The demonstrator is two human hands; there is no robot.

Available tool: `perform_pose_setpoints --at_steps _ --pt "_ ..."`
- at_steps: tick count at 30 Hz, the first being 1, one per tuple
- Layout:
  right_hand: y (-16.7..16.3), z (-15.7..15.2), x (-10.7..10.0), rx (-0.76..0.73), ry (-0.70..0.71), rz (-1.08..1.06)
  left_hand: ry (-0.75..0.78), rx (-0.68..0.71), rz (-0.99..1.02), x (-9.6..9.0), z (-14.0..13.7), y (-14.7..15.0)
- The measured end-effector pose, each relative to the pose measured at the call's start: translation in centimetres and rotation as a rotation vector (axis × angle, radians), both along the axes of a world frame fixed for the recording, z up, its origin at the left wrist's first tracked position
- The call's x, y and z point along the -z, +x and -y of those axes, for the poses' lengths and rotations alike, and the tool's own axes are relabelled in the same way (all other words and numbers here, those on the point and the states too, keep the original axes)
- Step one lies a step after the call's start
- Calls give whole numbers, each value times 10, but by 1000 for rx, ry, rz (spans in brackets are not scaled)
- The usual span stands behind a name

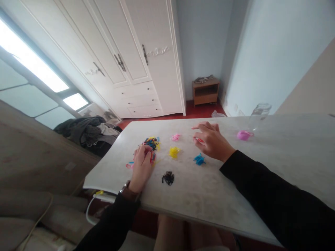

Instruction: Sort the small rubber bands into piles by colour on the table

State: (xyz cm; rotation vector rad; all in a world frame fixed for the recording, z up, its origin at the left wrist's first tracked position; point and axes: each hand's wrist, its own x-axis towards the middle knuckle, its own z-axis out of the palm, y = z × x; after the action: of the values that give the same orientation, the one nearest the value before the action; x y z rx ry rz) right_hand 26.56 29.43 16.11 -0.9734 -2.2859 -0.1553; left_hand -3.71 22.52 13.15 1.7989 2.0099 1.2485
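My left hand, with a watch at the wrist, rests at the mixed pile of small coloured rubber bands. Its fingers are curled and closed on some of the bands, though the tips are partly hidden. My right hand hovers over a few red rubber bands, its fingers apart and partly stretched. Between the hands lie sorted heaps: pink bands, yellow bands, blue bands and, nearer me, black bands. Some loose pink bands lie left of my left hand.
A clear glass jar stands on the white table at the right, with a bright pink object beside it. Beyond the table are a white wardrobe and a small wooden cabinet. Dark clothes are heaped at the left.
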Motion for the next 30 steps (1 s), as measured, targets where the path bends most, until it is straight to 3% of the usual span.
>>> perform_pose_setpoints --at_steps 8,15,22,30 --pt "-14 22 -14 -135 122 126 -44 -52 75 11 0 -9" --pt "-22 29 -12 -179 71 203 -54 -61 3 7 5 -7" --pt "-4 38 2 42 18 37 -35 -19 -49 0 3 0" --pt "13 119 28 356 -17 -215 80 20 -92 -1 -2 10"
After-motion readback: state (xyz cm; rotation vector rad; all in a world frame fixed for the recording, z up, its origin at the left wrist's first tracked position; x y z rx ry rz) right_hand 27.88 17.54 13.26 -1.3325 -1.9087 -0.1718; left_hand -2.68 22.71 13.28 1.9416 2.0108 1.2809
